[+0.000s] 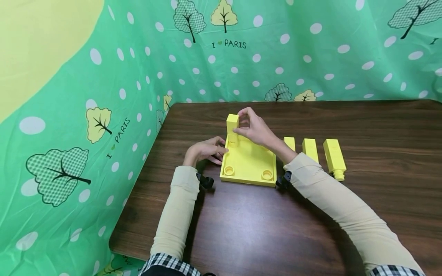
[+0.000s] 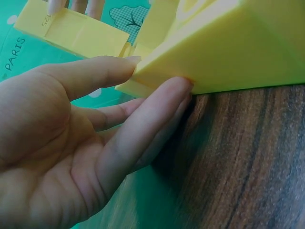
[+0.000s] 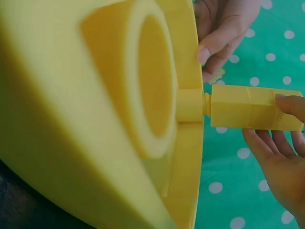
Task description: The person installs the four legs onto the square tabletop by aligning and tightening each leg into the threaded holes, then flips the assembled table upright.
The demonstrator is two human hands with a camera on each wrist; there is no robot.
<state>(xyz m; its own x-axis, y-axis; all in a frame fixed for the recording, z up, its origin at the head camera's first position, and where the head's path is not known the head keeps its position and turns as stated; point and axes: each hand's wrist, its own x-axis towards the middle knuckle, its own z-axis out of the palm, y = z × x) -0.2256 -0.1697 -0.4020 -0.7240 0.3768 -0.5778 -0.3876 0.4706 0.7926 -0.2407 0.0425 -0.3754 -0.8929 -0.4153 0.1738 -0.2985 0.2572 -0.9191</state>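
A shallow yellow tray-like panel (image 1: 246, 159) lies on the table, with round sockets in its corners. My left hand (image 1: 207, 149) grips its left edge; in the left wrist view the thumb meets the rim while other fingers press the outer wall. At the far-left corner a square yellow leg (image 1: 232, 122) stands upright, pinched near its upper part between the thumb and fingers of my right hand (image 1: 257, 130). In the right wrist view the leg's narrow neck (image 3: 207, 105) lines up with the corner socket (image 3: 189, 106), right at its mouth.
Three more yellow legs, the nearest leg (image 1: 289, 143) partly behind the right forearm, the middle leg (image 1: 310, 148) and the outer leg (image 1: 333, 155), lie right of the panel. A green patterned cloth (image 1: 138, 76) hangs behind and left of the brown table (image 1: 248, 222).
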